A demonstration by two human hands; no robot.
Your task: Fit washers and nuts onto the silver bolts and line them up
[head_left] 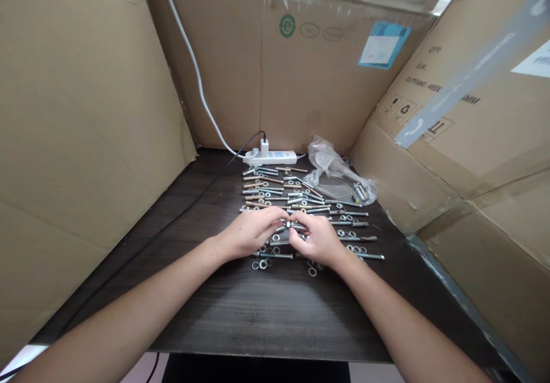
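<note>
between both hands' fingertips, bolt

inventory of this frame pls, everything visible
bolts: dozens, silver with some brassy, in rows mid-table
washers and nuts: many, silver, loose among the rows and at the near edge
plastic bag: one, clear, right of the rows, a few bolts inside
power strip: one, white, back of table, a plug in it
white cable: one, up the back cardboard
black cable: one, across the left of the table
cardboard walls: brown, left, back, right
blue label: one, back wall
table: one, dark wood
left hand: fingers on a bolt
right hand: fingers on the same bolt
</note>
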